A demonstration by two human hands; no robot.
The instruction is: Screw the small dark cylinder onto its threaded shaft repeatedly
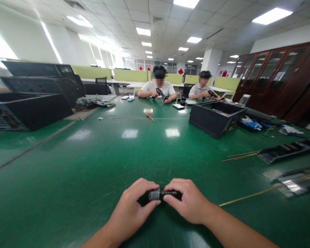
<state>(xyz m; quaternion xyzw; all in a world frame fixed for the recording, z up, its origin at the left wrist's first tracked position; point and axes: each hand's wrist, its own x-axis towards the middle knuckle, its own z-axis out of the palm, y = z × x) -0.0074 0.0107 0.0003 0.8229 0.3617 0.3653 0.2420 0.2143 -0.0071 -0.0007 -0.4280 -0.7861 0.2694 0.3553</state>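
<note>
My left hand (134, 206) and my right hand (189, 201) meet low in the middle of the view, just above the green table (93, 165). Both pinch a small cylindrical part (160, 194) between them. Its left end is a grey metal sleeve held by my left thumb and fingers. Its right end is a darker, ribbed section gripped by my right fingers. Both hands are closed around it, and the rest of the part is hidden under the fingers.
A black open case (215, 117) sits at the right middle, with black panels (286, 151) and thin sticks (243, 155) nearer right. Stacked black cases (31, 100) stand at left. A red-handled screwdriver (150, 117) lies mid-table. Two seated people (158, 88) work at the far end.
</note>
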